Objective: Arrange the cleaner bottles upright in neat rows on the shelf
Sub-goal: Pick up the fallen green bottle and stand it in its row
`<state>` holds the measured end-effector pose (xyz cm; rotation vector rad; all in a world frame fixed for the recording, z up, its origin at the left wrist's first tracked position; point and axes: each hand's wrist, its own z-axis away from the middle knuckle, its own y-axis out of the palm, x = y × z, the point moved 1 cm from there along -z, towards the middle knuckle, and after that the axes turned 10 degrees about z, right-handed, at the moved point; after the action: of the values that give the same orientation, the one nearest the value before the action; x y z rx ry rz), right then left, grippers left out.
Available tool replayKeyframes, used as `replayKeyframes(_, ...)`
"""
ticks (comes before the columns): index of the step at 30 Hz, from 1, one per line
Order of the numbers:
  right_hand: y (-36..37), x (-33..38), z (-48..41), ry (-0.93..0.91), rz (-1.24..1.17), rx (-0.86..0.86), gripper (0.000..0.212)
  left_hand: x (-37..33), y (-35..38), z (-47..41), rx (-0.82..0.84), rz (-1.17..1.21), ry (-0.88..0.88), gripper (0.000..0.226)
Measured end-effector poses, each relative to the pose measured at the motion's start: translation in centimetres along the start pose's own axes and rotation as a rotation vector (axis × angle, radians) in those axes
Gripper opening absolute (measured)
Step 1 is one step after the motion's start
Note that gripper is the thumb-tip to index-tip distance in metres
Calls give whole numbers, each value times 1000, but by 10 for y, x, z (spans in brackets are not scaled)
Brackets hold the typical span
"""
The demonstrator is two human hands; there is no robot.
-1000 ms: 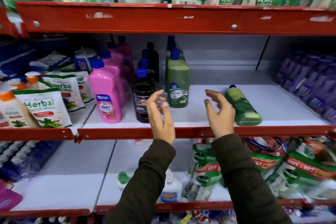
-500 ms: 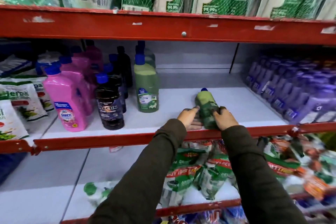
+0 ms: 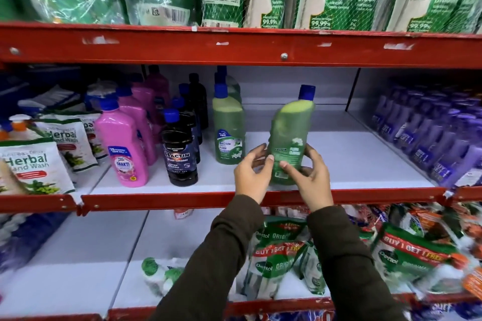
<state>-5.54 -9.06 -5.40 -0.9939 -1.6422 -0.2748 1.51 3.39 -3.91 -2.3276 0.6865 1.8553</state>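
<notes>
A green floor-cleaner bottle [image 3: 289, 133] with a blue cap is held almost upright, leaning slightly right, just above the front of the white middle shelf [image 3: 352, 159]. My left hand [image 3: 251, 173] grips its lower left side and my right hand [image 3: 311, 173] its lower right side. To the left stand upright rows: green bottles [image 3: 228, 125], black bottles [image 3: 180, 148] and pink bottles [image 3: 125, 143].
Purple bottles [image 3: 427, 135] fill the shelf's right end. Herbal hand-wash pouches [image 3: 34, 164] sit at the left. A red shelf beam [image 3: 234, 47] runs overhead with green refill pouches above. Dettol pouches [image 3: 284, 263] lie on the shelf below.
The green bottle lay on its side on the shelf; both hands took hold of it and have raised it nearly upright. The view has shifted right and closer.
</notes>
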Motion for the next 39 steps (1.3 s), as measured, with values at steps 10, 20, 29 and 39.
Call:
replayKeyframes(10,96,37,20,-133,69,104,67,-1,-83,-5,-176,-243,15,44)
replayKeyframes(20,100,38,19,-60,-31,126,67,-3,-87,-5,-253,-154,-16,29)
replayKeyframes(29,97,42,20,-93,60,257,73,-6,-89,-4,-238,-131,-21,9)
replayKeyframes(39,90,41,10,-47,-19,467,47,0,-93,-20,-91,47,-132,41)
